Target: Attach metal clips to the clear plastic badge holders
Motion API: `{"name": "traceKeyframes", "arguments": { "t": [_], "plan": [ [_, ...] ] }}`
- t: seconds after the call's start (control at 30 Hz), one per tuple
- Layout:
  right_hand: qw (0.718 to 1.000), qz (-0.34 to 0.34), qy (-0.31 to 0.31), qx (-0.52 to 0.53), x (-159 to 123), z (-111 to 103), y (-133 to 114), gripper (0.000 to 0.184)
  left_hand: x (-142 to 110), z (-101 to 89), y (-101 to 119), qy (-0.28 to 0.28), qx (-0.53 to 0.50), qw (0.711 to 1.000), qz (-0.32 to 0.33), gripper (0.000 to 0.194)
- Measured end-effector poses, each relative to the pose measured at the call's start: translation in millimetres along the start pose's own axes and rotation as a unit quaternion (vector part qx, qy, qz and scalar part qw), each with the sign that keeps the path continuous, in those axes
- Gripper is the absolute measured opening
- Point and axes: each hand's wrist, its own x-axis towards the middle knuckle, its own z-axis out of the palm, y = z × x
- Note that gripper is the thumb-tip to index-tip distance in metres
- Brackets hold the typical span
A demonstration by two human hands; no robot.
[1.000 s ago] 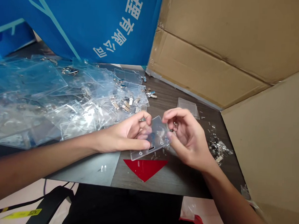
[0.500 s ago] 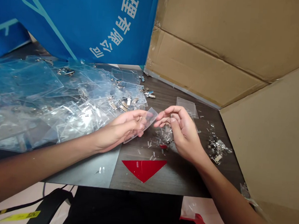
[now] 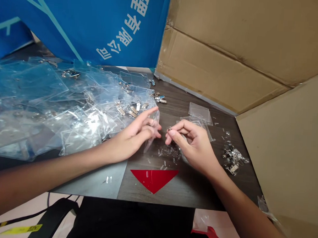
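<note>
A clear plastic badge holder [image 3: 148,144] stands on edge in my left hand [image 3: 131,139], gripped among the fingers while the index finger stretches forward. To its right, my right hand [image 3: 195,144] is closed, with thumb and fingertips pinching a small metal badge clip [image 3: 169,128]. A narrow gap separates the clip from the holder. Under the right hand lie small clear plastic bits [image 3: 170,151]. A red triangular piece [image 3: 154,181] rests on the table nearer to me.
Many clear badge holders with metal clips [image 3: 76,125] are heaped on the left. Flat clear sleeves [image 3: 200,113] lie behind my right hand, partly covered by it. More clips [image 3: 233,159] sit at the right edge. Cardboard [image 3: 217,72] and a blue printed panel [image 3: 105,20] wall the back.
My right hand has moved slightly left and down, its clip now out at the fingertips. The badge holder has turned steeper in my left hand, and the left index finger has straightened.
</note>
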Motion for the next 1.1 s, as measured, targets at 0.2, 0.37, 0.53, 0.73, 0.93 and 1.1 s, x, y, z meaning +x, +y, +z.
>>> {"name": "traceKeyframes", "arguments": {
  "t": [0.2, 0.37, 0.53, 0.73, 0.93, 1.1],
  "plan": [
    [0.998, 0.001, -0.05, 0.036, -5, 3, -6, 0.011, -2, 0.4, 7, 0.006, 0.036, 0.999, 0.035, 0.086],
    [0.999, 0.004, -0.03, 0.031, -3, 3, -8, 0.015, -3, 0.2, 6, -0.011, 0.051, 0.997, 0.053, 0.067],
    [0.997, 0.031, -0.049, 0.058, -1, 2, -10, 0.027, -3, 0.7, 5, -0.014, 0.056, 0.996, 0.064, 0.066],
    [0.996, 0.049, -0.037, 0.057, -1, 1, -10, 0.031, -4, 1.8, 6, -0.019, 0.062, 0.996, 0.058, 0.067],
    [0.996, 0.016, -0.065, 0.05, -2, 1, -8, 0.019, -6, 4.8, 9, -0.01, 0.077, 0.995, 0.057, 0.066],
    [0.998, -0.044, -0.045, 0.013, -1, -2, -6, 0.011, -6, 6.0, 12, 0.024, 0.065, 0.995, 0.069, 0.065]
  ]
}}
